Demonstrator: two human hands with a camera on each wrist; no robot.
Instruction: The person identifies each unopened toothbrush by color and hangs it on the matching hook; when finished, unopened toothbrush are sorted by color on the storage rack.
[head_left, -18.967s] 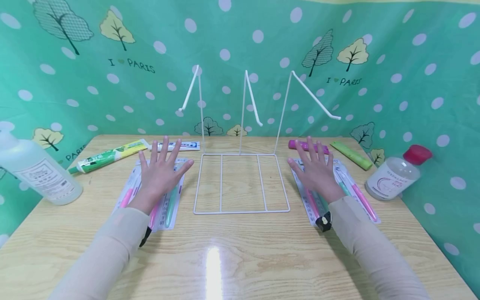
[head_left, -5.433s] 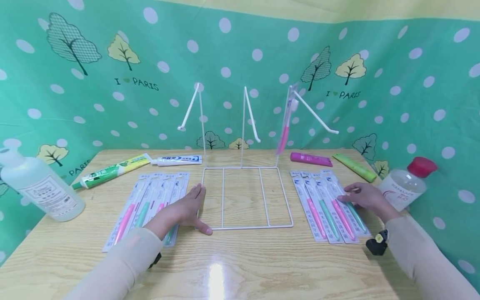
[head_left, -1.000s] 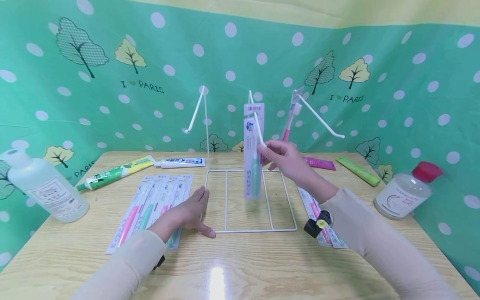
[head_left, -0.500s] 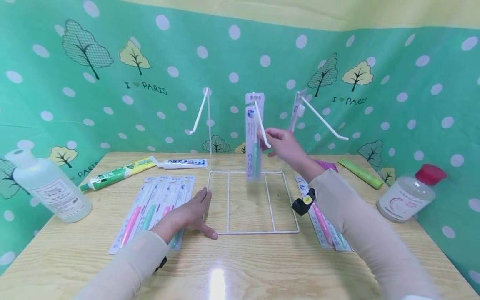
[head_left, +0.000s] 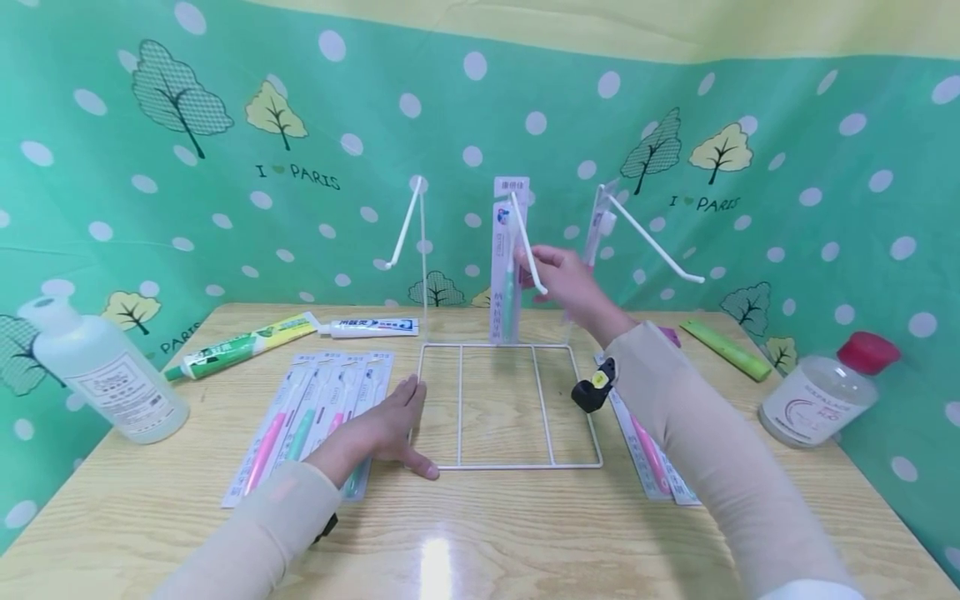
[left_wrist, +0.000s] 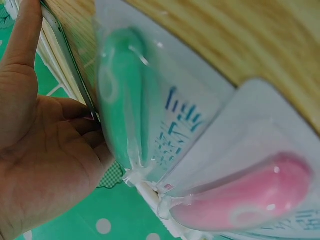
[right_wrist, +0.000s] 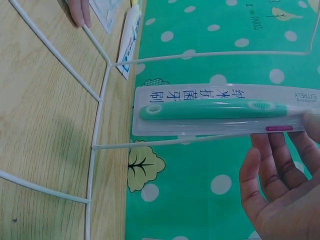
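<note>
My right hand (head_left: pixel 566 279) pinches a packaged green toothbrush (head_left: pixel 501 283) between thumb and fingers. The toothbrush hangs upright on the rack's middle hook (head_left: pixel 529 250), far back near its upright. In the right wrist view, the green handle (right_wrist: pixel 200 108) shows through the clear blister, with the thumb on its neck. My left hand (head_left: pixel 390 429) rests on the left side of the white wire rack (head_left: pixel 517 467), thumb at the front corner. Beside it, in the left wrist view, lie packaged green (left_wrist: pixel 122 95) and pink (left_wrist: pixel 250 192) toothbrushes. A packaged pink toothbrush (head_left: pixel 606 223) hangs on the right hook.
Several packaged toothbrushes (head_left: pixel 300 433) lie left of the rack, others (head_left: pixel 651 454) right, partly under my right arm. Toothpaste tubes (head_left: pixel 251 343) lie along the back. A pump bottle (head_left: pixel 120 383) stands at left, a red-capped bottle (head_left: pixel 817 400) at right. The left hook (head_left: pixel 405 225) is bare.
Since 5.4 seconds ago, my right hand has taken a green toothbrush from the right row. Over the last second it has slid back and up along the middle hook. My left hand stays.
</note>
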